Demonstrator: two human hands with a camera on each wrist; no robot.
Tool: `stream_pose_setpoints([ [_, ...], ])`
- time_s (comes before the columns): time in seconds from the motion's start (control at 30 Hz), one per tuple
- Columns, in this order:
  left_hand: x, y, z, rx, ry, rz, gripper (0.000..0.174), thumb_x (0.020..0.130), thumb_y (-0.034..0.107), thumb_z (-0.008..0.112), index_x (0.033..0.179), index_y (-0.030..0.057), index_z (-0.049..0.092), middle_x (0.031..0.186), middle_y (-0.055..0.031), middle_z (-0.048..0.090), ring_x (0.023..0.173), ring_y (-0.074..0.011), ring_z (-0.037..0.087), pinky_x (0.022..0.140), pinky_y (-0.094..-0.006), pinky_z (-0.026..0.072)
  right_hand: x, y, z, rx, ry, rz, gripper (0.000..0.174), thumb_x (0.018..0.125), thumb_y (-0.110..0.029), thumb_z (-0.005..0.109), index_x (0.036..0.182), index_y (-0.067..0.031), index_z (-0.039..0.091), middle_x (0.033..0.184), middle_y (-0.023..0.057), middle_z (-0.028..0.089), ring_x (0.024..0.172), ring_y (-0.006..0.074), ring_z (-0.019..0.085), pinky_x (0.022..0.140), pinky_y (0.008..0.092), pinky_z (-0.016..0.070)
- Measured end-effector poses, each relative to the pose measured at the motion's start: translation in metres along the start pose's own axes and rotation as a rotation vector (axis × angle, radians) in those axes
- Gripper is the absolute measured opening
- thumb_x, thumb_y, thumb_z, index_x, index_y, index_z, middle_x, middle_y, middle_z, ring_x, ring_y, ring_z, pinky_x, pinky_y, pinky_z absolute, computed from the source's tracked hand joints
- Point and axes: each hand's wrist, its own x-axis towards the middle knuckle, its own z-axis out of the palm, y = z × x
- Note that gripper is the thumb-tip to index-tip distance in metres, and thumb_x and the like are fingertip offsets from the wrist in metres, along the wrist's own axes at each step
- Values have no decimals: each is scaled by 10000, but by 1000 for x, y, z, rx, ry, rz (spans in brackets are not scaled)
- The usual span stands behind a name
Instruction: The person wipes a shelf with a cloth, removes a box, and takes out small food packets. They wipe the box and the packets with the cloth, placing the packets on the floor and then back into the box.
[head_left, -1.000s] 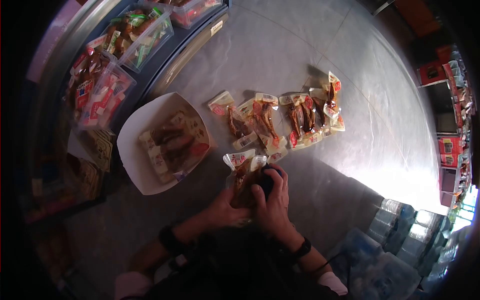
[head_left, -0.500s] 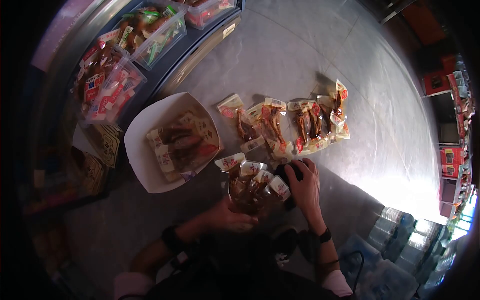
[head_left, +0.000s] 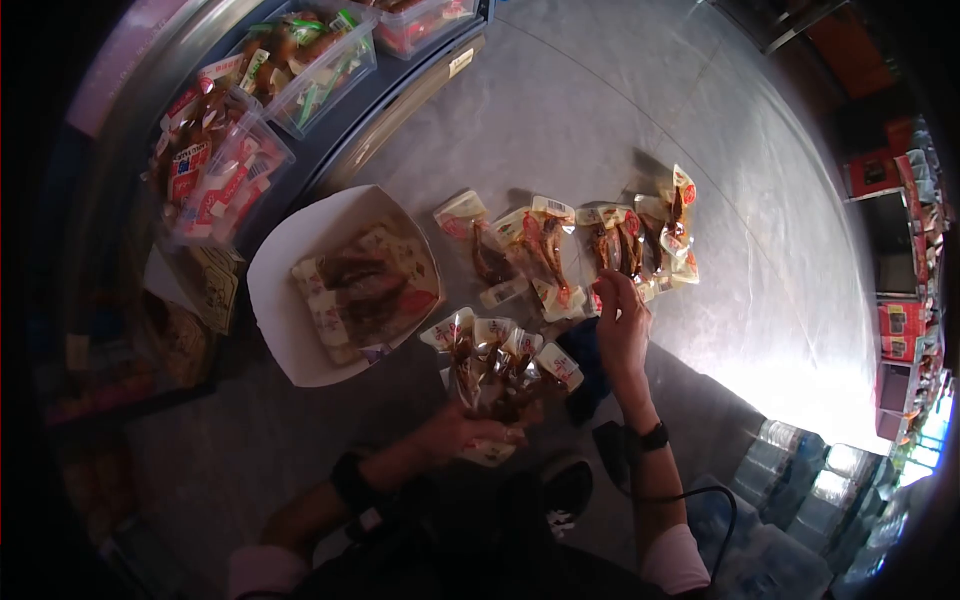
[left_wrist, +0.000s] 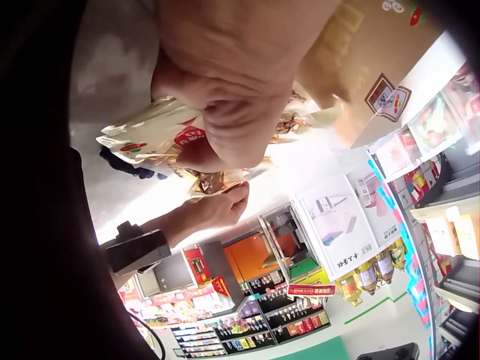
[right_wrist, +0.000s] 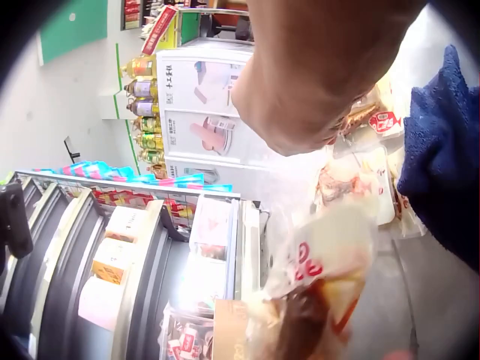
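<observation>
My left hand grips a fan of several clear packets of brown cooked meat, their white printed ends pointing away from me. In the left wrist view the thumb and fingers bend round a packet. My right hand, fingers bent, has its fingertips right at the lower edge of a row of similar packets on the floor. Whether it pinches one I cannot tell. A dark blue cloth lies just below that hand, out of its fingers, beside the held bunch.
At left a white open carton contains more packets. Behind it a shelf unit carries clear plastic bins of packaged snacks. Shrink-wrapped bottles stand at lower right. A dark shoe shows between my arms.
My right hand has let go of the blue cloth and moved forward to the row of packets. The left hand's bunch, held close together before, is now spread in a fan.
</observation>
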Motion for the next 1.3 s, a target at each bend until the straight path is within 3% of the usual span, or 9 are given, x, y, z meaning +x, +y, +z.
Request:
stream_pose_setpoints([
  [0.23,3,-8,6,72,110,35,567,747,-100,587,1253,31,367,1161,-107,525,1080,-211,526,880,-353,475,15,-2,33,-316,-269,191,491,709,-284,710,1041,31,533,827,160,614,816,321,586,743,397,456],
  [0.33,-3,-2,6,38,120,51,554,733,-109,599,1226,36,394,1094,-96,551,1055,-207,538,872,-351,480,25,-4,21,-53,-307,371,429,652,-231,759,952,15,576,669,66,617,724,198,612,638,315,469],
  [0.6,7,-2,5,-31,103,105,521,780,-40,577,1260,18,383,1153,-123,532,1054,-208,533,853,-352,474,-16,-33,-24,953,-163,511,61,830,-50,591,828,-15,542,923,56,599,767,121,605,603,269,485],
  [0.67,15,-5,4,-8,135,103,514,779,-52,560,1257,16,384,1147,-120,535,1038,-211,539,852,-349,474,-39,-47,-34,837,-124,473,77,806,-43,595,834,-17,529,924,83,587,807,191,593,645,315,490],
  [0.73,18,-3,10,15,170,101,508,778,-63,543,1255,14,385,1141,-118,537,1021,-214,545,852,-345,474,-67,-51,-35,-38,87,-86,137,741,14,614,846,-28,537,910,109,589,773,266,613,608,347,503],
  [0.83,19,10,26,38,327,9,455,788,-44,540,1223,5,417,1142,-110,537,1009,-206,546,845,-316,469,-101,-44,-21,-277,121,-391,279,658,19,631,924,-21,558,928,123,567,772,288,592,621,334,498],
  [0.9,19,7,29,325,324,291,398,799,12,571,1181,12,456,1093,-98,557,954,-183,564,816,-288,475,-114,-50,-9,-276,22,-324,322,653,7,646,961,-29,557,960,112,554,802,283,582,639,343,496],
  [1.0,17,0,27,-64,404,165,441,759,49,671,1151,12,471,984,-67,596,844,-122,584,712,-275,507,-118,-52,-7,-249,-115,-245,418,631,7,659,1033,-41,555,1013,109,520,877,280,557,678,359,495],
  [1.3,14,-5,17,48,448,121,416,783,25,604,1173,50,460,977,-70,589,839,-122,581,709,-276,482,-103,-58,-39,150,-460,-108,502,672,-60,648,1149,-45,493,1163,123,476,985,245,540,804,341,474],
])
